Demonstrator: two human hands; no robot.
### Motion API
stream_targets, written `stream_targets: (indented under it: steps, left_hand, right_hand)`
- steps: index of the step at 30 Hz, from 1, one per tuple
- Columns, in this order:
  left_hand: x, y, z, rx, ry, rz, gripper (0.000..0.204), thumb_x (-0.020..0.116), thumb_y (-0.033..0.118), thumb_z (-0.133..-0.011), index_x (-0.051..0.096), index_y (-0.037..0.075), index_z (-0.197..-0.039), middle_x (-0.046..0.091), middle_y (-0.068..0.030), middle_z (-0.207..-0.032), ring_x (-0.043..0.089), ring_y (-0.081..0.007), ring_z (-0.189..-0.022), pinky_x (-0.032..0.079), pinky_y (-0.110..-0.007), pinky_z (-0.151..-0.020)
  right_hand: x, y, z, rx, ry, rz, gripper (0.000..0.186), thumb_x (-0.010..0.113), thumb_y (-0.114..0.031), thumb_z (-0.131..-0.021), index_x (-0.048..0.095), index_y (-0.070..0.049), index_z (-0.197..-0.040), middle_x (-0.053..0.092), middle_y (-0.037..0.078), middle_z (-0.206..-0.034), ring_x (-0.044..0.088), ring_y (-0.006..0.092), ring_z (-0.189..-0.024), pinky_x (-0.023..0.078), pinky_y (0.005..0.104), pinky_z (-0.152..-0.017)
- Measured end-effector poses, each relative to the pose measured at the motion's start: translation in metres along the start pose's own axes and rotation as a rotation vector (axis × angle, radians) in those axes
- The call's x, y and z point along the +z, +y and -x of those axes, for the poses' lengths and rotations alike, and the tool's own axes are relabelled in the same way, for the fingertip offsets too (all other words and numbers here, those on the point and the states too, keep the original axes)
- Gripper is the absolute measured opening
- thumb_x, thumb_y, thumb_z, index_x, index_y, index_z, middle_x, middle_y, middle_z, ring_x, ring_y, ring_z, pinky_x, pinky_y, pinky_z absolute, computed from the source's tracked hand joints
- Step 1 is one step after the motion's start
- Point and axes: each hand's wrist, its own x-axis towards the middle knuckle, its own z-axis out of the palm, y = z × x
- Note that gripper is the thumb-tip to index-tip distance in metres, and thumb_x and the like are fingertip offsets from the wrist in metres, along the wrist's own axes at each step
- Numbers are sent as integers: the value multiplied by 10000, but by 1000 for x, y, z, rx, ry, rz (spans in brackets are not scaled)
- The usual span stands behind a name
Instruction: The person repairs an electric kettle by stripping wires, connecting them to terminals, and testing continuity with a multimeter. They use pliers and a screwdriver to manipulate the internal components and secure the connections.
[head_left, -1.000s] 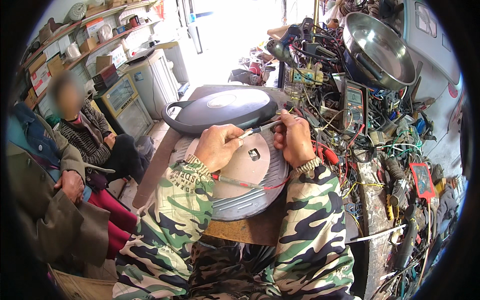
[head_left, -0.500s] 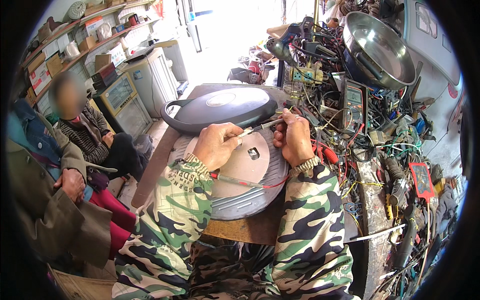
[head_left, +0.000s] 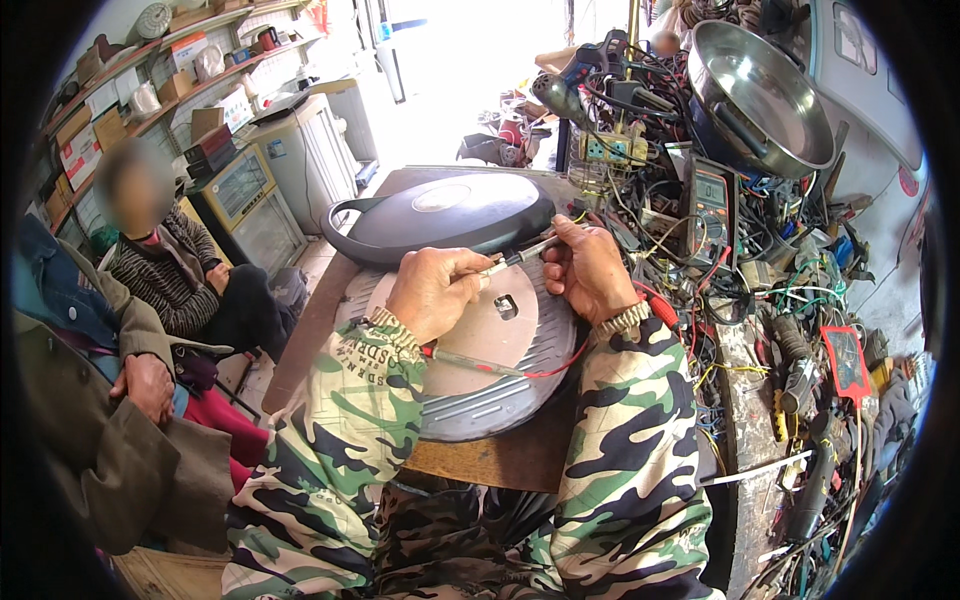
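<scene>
Above a round pale disc [head_left: 470, 345] on a grey ribbed base [head_left: 480, 415], both my hands are closed on a slim grey-and-black test probe [head_left: 530, 251]. My right hand [head_left: 590, 272] pinches its right end. At the other end, the thumb and fingertips of my left hand [head_left: 438, 290] press together around a small pale tip; its details are too small to make out. A second test probe [head_left: 475, 362], grey with red bands and a red wire, lies across the disc beside my left wrist. A small dark square opening [head_left: 507, 306] shows in the disc.
A dark oval lid-like cover [head_left: 450, 212] with a handle lies behind the disc. To the right, a multimeter [head_left: 711, 205] stands amid tangled wires and tools, below a large steel pan [head_left: 765, 100]. Two people sit at the left, one with clasped hands [head_left: 148, 385].
My right hand has shifted slightly and its wrist has turned a little to the right. The probe stays between my hands. The left hand has barely moved.
</scene>
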Motion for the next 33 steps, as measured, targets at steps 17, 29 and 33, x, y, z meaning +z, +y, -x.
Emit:
stream_targets:
  steps: [17, 29, 33]
  left_hand:
    - [4, -3, -6, -64, 19, 93, 182, 685, 27, -925, 733, -71, -1071, 743, -64, -817, 653, -74, -696, 549, -252, -678]
    - [-3, -3, -5, 240, 177, -125, 132, 710, 91, -900, 714, -30, -954, 697, -152, -810, 701, -232, -731, 534, -334, -689]
    - [2, -8, -8, 237, 149, -147, 131, 705, 98, -901, 707, -28, -936, 685, -155, -813, 694, -274, -740, 528, -366, -696]
  right_hand:
    - [-13, 10, 1, -95, -195, -77, 238, 600, -235, -1049, 602, 0, -1008, 652, 95, -788, 671, 214, -640, 576, 330, -555]
    - [8, -2, 28, 17, -203, 32, 332, 604, -283, -1049, 637, 24, -928, 682, 132, -763, 677, 216, -619, 548, 301, -529]
    - [29, -5, 46, -624, 74, 1071, 304, 731, -255, -929, 680, -8, -760, 662, 136, -609, 653, 268, -552, 497, 369, -514]
